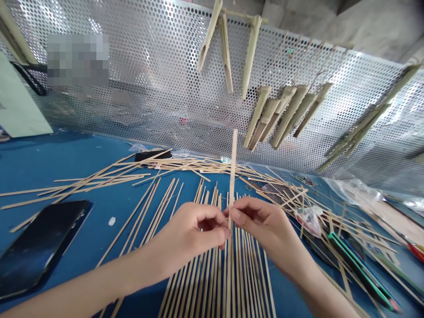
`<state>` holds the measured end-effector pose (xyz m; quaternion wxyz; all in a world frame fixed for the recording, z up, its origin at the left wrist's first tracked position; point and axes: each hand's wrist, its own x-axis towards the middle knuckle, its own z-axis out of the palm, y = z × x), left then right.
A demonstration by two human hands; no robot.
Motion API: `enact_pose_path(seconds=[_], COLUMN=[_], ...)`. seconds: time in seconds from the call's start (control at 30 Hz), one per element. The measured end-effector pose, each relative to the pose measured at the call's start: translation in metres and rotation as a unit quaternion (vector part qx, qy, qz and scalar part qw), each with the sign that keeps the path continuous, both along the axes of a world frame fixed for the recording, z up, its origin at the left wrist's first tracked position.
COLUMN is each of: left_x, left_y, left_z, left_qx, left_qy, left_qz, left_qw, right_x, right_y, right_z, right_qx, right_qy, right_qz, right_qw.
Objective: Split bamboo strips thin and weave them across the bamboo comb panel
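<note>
A pale bamboo strip (233, 165) stands lengthwise in front of me, pinched by both hands at about its middle. My left hand (198, 227) is closed, thumb and forefinger meeting at the strip's left edge. From the other side my right hand (260, 221) grips the same strip, slightly higher, between thumb and fingers. Beneath the hands, several thin bamboo strips (195, 282) lie side by side on the blue table, running toward me. More loose strips (145, 216) lie left of that row.
A black phone (39, 243) lies at the left. Piled strips (198, 164) cross the back of the blue table (99, 145). On the right are a green-edged pencil case (359, 269), a plastic bag (311, 220) and scattered strips. Cut bamboo pieces (291, 115) hang on a perforated metal panel (149, 88).
</note>
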<state>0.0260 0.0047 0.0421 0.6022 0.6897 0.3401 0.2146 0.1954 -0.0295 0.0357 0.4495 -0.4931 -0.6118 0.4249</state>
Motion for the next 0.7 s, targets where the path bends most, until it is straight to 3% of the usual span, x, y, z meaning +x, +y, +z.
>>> enact_pose_path(seconds=[0.23,0.47,0.7], left_x=[-0.001,0.002,0.004], left_y=[0.001,0.003,0.003], left_z=[-0.002,-0.007,-0.013], left_qx=[-0.089,-0.118,-0.105], left_qy=[-0.073,-0.083,-0.048], left_qz=[-0.019,-0.024,-0.033], left_qw=[0.993,0.989,0.993], right_x=[0.009,0.006,-0.005], right_y=[0.004,0.003,0.003], right_z=[-0.001,0.005,0.0], right_qx=[-0.007,-0.029,-0.058], right_qy=[0.012,0.025,0.043], right_qz=[0.037,0.058,-0.029], right_qw=[0.999,0.998,0.997])
